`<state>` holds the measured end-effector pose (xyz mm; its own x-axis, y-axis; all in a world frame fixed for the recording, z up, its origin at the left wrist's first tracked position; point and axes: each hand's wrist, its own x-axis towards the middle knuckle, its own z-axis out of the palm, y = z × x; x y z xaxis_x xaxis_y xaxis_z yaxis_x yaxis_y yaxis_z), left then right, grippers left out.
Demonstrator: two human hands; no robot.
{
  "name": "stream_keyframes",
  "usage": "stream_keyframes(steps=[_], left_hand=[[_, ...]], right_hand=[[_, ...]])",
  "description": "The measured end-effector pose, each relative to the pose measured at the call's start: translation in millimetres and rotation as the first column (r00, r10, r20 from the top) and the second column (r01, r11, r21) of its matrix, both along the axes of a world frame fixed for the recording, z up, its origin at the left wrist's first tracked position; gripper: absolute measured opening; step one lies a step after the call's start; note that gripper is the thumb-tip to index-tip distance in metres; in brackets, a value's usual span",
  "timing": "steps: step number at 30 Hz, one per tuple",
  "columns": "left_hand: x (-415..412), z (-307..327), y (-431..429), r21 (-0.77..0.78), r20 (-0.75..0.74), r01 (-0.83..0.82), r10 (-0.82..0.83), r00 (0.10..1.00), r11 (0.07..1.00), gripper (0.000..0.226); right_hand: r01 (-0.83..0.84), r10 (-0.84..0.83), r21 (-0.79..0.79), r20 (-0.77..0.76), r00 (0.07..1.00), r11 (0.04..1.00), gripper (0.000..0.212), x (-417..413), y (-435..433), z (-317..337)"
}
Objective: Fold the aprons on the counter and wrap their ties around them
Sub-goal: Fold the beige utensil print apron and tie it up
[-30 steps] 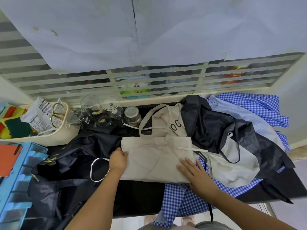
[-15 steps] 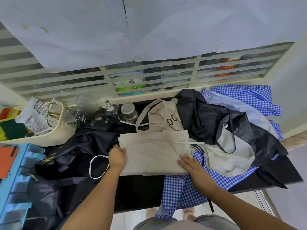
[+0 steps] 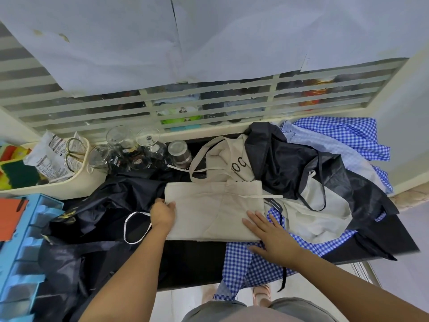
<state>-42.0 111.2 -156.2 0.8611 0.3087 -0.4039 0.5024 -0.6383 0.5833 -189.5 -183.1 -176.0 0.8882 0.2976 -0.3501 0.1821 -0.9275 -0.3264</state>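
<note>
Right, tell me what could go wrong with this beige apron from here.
The beige apron lies partly on the blue checked apron, under the flat right hand; the next fold may drag it along. The loose tie trails toward the black apron and could snag.

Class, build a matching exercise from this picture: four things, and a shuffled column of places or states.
1 folded beige cloth apron
2 blue-checked cotton apron
3 clear drinking glasses
4 left hand

a stand at the back by the window
b pinches the beige apron's left edge
c hangs over the dark counter's front edge
d lies flat under the right hand

Pairs: 1-d, 2-c, 3-a, 4-b
</note>
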Motion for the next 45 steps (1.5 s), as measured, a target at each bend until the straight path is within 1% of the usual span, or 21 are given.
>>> stream_keyframes(steps=[3, 4, 7, 8, 11, 13, 16, 19, 22, 24, 27, 28, 29, 31, 32, 34, 35, 37, 39, 43, 45], left_hand=[[-16.0, 9.8, -4.8, 0.023, 0.123, 0.022, -0.025, 0.992, 0.999, 0.05], [-25.8, 12.3, -6.8, 0.106, 0.168, 0.074, -0.091, 0.982, 0.992, 0.057], [-58.0, 12.7, -16.3, 0.308, 0.254, 0.24, -0.322, 0.912, 0.921, 0.064], [-67.5, 10.6, -19.7, 0.353, 0.23, 0.307, -0.4, 0.887, 0.884, 0.065], [-87.1, 1.7, -23.8, 0.385, -0.099, 0.519, -0.525, 0.845, 0.763, 0.075], [-90.9, -2.2, -20.8, 0.307, -0.231, 0.574, -0.525, 0.819, 0.759, 0.076], [-86.2, -1.4, -16.6, 0.211, -0.222, 0.54, -0.498, 0.838, 0.815, 0.075], [-75.4, 9.4, -10.8, 0.118, -0.091, 0.423, -0.415, 0.905, 0.898, 0.073], [-66.3, 38.8, -10.1, -0.044, 0.165, 0.3, -0.289, 0.943, 0.953, 0.083], [-56.3, 64.9, -14.1, -0.117, 0.236, 0.343, -0.309, 0.921, 0.932, 0.081], [-45.9, 94.6, -19.4, -0.213, 0.318, 0.447, -0.371, 0.873, 0.869, 0.021], [-42.0, 102.2, -18.0, -0.239, 0.34, 0.424, -0.333, 0.879, 0.874, 0.015], [-37.7, 108.4, -13.7, -0.248, 0.335, 0.363, -0.272, 0.902, 0.898, 0.027], [-25.8, 118.0, 6.2, -0.319, 0.296, 0.129, -0.031, 0.955, 0.939, 0.034], [-19.0, 122.8, 20.1, -0.408, 0.254, -0.037, 0.153, 0.955, 0.912, 0.03], [-8.6, 129.9, 56.7, -0.599, 0.17, -0.325, 0.513, 0.841, 0.732, 0.013], [-6.3, 133.1, 72.2, -0.605, 0.177, -0.405, 0.612, 0.771, 0.685, 0.026], [-9.0, 133.2, 94.4, -0.48, 0.248, -0.473, 0.631, 0.735, 0.739, 0.063], [-15.0, 129.8, 93.6, -0.322, 0.326, -0.463, 0.555, 0.765, 0.826, 0.082], [-31.1, 101.4, 40.4, -0.067, 0.454, -0.252, 0.255, 0.854, 0.965, 0.07], [-42.8, 83.2, 3.3, 0.024, 0.431, -0.08, 0.062, 0.9, 0.996, 0.062]], right_hand=[[-0.019, 0.019, 0.005, -0.01, 1.0, 1.0, 0.08, 6.4, 0.2, 7.0], [0.014, -0.017, 0.046, 0.067, 0.998, 0.999, 0.073, 10.8, 1.9, 9.4], [0.132, -0.188, 0.168, 0.378, 0.906, 0.977, 0.026, 36.1, 3.8, 15.1], [0.193, -0.241, 0.16, 0.38, 0.893, 0.968, 0.028, 47.1, 4.2, 21.8], [0.258, -0.243, -0.032, 0.235, 0.941, 0.966, 0.041, 76.8, 6.4, 39.0], [0.205, -0.182, -0.185, 0.135, 0.974, 0.961, 0.035, 93.1, 8.1, 45.4], [0.121, -0.117, -0.247, 0.032, 0.993, 0.961, 0.008, 114.5, 15.6, 55.2], [-0.027, -0.014, -0.262, -0.154, 0.988, 0.965, 0.027, 137.8, 30.2, 76.0], [-0.182, 0.142, -0.101, -0.319, 0.937, 0.978, 0.017, 152.1, 59.3, 116.9], [-0.28, 0.284, 0.061, -0.349, 0.893, 0.958, 0.021, 155.7, 84.3, 150.3], [-0.282, 0.423, 0.412, -0.308, 0.852, 0.867, 0.018, 155.5, 117.0, 189.6], [-0.22, 0.425, 0.526, -0.308, 0.851, 0.822, 0.021, 156.1, 122.1, 196.7], [-0.146, 0.399, 0.598, -0.316, 0.861, 0.788, 0.019, 158.9, 123.7, 199.4], [-0.024, 0.268, 0.608, -0.313, 0.911, 0.793, 0.021, 168.2, 115.2, 190.0], [0.015, 0.188, 0.562, -0.301, 0.935, 0.827, 0.022, 174.2, 106.1, 178.4], [0.038, 0.047, 0.343, -0.235, 0.971, 0.939, 0.019, 185.6, 81.4, 150.8], [0.04, 0.003, 0.21, -0.199, 0.98, 0.977, 0.021, 188.8, 67.2, 136.4], [0.047, -0.037, 0.048, -0.188, 0.982, 0.998, 0.028, 189.0, 40.1, 111.6], [0.033, -0.03, 0.011, -0.182, 0.983, 0.999, 0.028, 184.1, 20.4, 92.3], [0.072, -0.063, 0.128, -0.073, 0.995, 0.989, 0.017, 173.6, 6.7, 72.8], [0.103, -0.097, 0.163, -0.041, 0.994, 0.981, 0.02, 171.3, 7.0, 67.5]])
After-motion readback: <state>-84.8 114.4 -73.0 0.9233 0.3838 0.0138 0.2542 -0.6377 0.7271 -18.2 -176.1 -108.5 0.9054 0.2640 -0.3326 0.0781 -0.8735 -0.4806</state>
